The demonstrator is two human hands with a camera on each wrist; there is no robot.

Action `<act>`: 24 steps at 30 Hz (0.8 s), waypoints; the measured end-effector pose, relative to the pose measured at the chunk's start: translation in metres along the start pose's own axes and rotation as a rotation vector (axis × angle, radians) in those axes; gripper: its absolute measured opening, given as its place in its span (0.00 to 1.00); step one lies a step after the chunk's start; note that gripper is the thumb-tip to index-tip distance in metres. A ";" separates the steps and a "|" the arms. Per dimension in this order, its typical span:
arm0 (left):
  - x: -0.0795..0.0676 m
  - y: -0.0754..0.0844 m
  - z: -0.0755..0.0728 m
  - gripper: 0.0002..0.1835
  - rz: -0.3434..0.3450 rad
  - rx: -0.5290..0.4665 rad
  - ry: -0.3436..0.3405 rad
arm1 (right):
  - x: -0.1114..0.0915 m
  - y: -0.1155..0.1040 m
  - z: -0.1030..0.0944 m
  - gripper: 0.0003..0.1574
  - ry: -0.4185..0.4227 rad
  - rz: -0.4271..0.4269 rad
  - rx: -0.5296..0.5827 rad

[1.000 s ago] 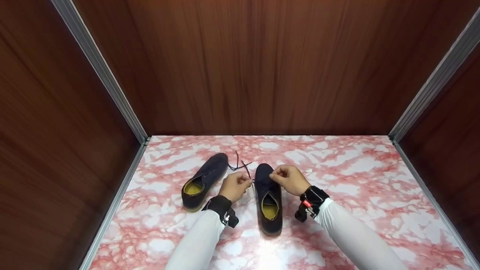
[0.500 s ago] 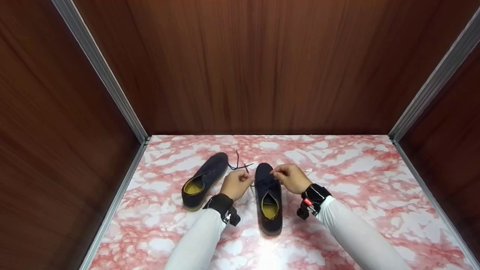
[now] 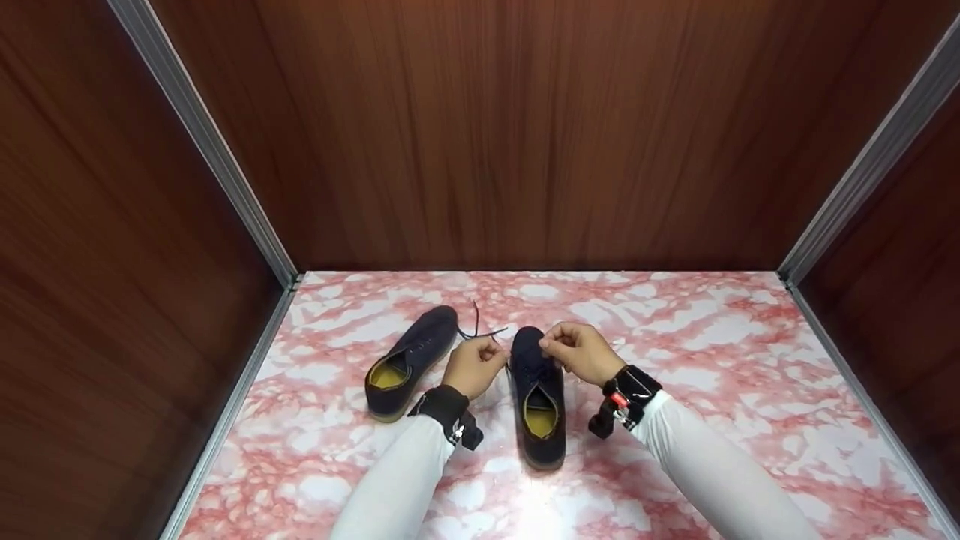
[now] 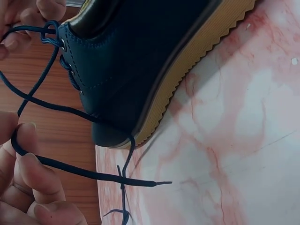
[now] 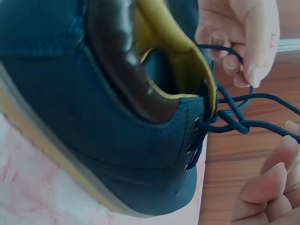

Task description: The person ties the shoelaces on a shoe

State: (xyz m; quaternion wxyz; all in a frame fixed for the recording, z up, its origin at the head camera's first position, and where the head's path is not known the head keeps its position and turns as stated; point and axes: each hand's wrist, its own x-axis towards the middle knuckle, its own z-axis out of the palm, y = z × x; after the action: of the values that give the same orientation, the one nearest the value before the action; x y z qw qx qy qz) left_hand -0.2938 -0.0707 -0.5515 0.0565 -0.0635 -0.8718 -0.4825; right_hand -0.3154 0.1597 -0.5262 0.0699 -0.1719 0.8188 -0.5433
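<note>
A dark navy lace-up shoe with a yellow lining stands upright between my hands, toe pointing away. On its left side, my left hand pinches a shoelace between thumb and finger, and the lace's tip sticks out past the fingers in the left wrist view. My right hand, right of the shoe's toe, pinches the other lace end with thumb and forefinger. In the right wrist view the laces cross in a loose twist over the eyelets, close to the tongue.
The matching shoe stands to the left, angled, its own loose lace trailing right on the red-and-white marbled surface. Brown wood-grain panels with grey metal corner strips rise at the back and both sides.
My right hand has shifted slightly away, toward the toe. The lace end beyond my left hand has drawn back toward the fingers. Both shoes stay in place.
</note>
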 end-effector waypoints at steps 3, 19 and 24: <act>-0.001 -0.001 0.000 0.06 -0.002 0.002 0.000 | 0.000 -0.001 0.001 0.13 0.003 0.010 0.019; -0.005 -0.003 -0.009 0.10 0.017 -0.053 -0.140 | 0.000 0.004 -0.002 0.10 0.137 0.083 -0.052; -0.004 0.000 -0.013 0.12 -0.038 -0.131 -0.191 | 0.000 0.005 -0.003 0.09 0.141 0.096 -0.054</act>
State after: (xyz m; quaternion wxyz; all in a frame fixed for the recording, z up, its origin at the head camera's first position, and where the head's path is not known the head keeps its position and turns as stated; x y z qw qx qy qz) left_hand -0.2894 -0.0822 -0.5454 -0.0401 -0.0962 -0.8408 -0.5312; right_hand -0.3176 0.1635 -0.5297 0.0334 -0.0955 0.8433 -0.5278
